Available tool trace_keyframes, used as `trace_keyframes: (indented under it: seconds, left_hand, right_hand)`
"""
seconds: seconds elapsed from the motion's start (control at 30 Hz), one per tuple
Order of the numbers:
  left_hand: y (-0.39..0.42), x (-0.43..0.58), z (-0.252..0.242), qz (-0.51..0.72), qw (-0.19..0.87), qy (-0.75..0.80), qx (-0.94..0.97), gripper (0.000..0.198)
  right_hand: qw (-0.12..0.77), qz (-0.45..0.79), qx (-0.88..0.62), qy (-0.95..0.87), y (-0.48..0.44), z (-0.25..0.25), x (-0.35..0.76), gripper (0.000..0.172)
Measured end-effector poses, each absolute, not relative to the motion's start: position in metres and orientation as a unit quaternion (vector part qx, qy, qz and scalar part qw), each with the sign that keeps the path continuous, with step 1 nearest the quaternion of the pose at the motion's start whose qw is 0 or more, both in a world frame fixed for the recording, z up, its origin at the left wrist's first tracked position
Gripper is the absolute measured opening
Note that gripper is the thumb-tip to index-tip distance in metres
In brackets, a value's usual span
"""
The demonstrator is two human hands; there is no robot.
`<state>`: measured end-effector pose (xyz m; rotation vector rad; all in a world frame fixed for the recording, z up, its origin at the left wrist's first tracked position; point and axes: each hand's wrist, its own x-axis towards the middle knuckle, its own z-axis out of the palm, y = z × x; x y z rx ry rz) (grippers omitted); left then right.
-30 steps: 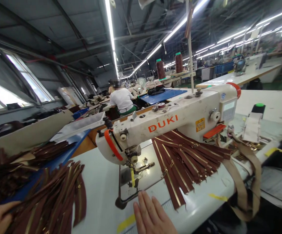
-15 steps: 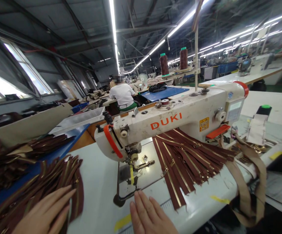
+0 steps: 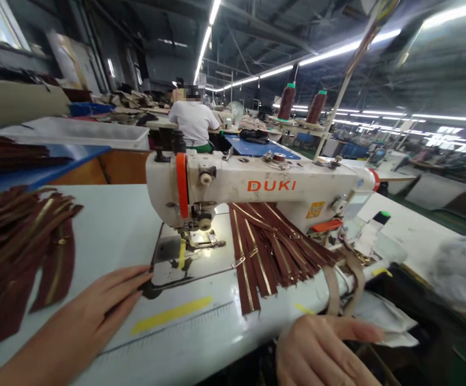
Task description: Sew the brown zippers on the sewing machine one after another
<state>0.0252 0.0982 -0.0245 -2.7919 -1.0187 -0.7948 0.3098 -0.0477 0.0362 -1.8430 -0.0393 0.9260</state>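
Presently, fanned zippers (image 3: pixel 279 254) lie beyond right hand (image 3: pixel 323 351) (grip unclear), right of empty left hand (image 3: pixel 106 297).

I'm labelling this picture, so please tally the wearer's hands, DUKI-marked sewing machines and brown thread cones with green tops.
Left hand and right hand: 2
DUKI-marked sewing machine: 1
Brown thread cones with green tops: 2
Total: 5
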Motion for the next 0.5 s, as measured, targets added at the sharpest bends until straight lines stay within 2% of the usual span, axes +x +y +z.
trace_keyframes:
  seconds: [0.13, 0.23, 0.37, 0.5]
  left_hand:
    - [0.107, 0.019, -0.043, -0.261, 0.017, -0.327, -0.908, 0.047]
    - [0.103, 0.022, -0.039, -0.263, 0.015, -0.335, -0.905, 0.050]
    - [0.093, 0.030, -0.022, -0.237, -0.015, -0.370, -0.898, 0.055]
    - [0.088, 0.035, -0.012, -0.233, -0.033, -0.380, -0.895, 0.056]
  right_hand:
    - [0.496, 0.347, -0.749, 0.269, -0.048, 0.047, 0.313, 0.048]
    - [0.471, 0.287, -0.731, 0.402, -0.043, 0.047, 0.302, 0.058]
    - [0.551, 0.184, -0.733, 0.353, -0.040, 0.034, 0.288, 0.074]
    - [0.608, 0.139, -0.736, 0.262, -0.043, 0.017, 0.286, 0.074]
